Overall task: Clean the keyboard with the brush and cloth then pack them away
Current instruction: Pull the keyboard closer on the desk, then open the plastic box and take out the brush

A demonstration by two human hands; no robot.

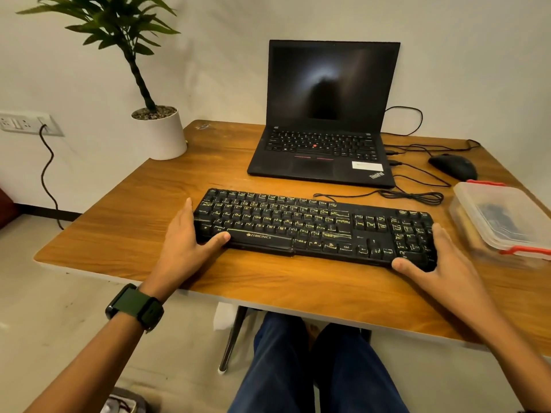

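Note:
A black keyboard (316, 226) with worn yellow lettering lies flat on the wooden table (143, 222), slightly angled. My left hand (186, 242) grips its left end, thumb on the front edge and fingers along the side. My right hand (441, 260) grips its right end, thumb on the near corner. A clear plastic box (504, 222) with red clips and its lid on sits to the right of the keyboard; dark items show dimly through it. No brush or cloth lies in plain sight.
An open black laptop (325, 114) stands behind the keyboard, with cables (414, 195) trailing to its right and a black mouse (453, 166) at the far right. A potted plant (159, 132) stands at the table's back left corner. My knees are under the near edge.

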